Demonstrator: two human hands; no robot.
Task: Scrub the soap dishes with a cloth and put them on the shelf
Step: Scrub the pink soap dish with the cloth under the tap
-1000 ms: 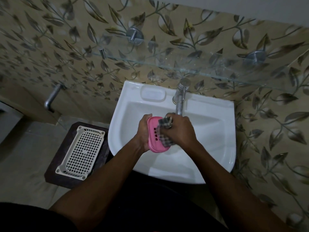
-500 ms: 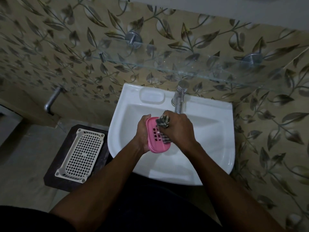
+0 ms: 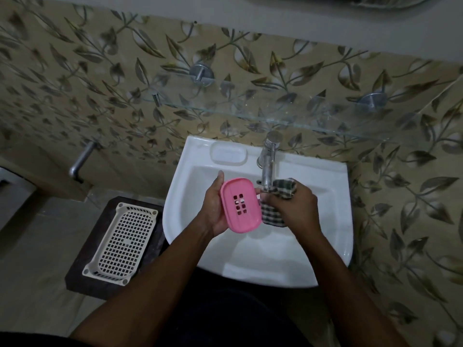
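– Leaf-patterned tiles cover the wall, and a white sink [image 3: 325, 221] sits under a glass shelf [image 3: 275, 116]. Where is the soap dish?
– The pink soap dish [image 3: 240, 205] is held over the basin, just left of the tap [image 3: 268, 161]. Its hollow side, with the drain holes, faces up.
– Which hand has it?
– The left hand [image 3: 213, 211] grips it, with the thumb along the far left edge and the palm and fingers underneath.
– And the other one?
– The right hand [image 3: 295, 206] is curled round a bunched checked cloth [image 3: 283, 187], just right of the dish. The cloth's lower end lies against the dish's right rim.
– Anything beside the sink?
– A white mesh basket [image 3: 122, 239] lies on a dark stool [image 3: 82, 271] to the left, lower than the basin.
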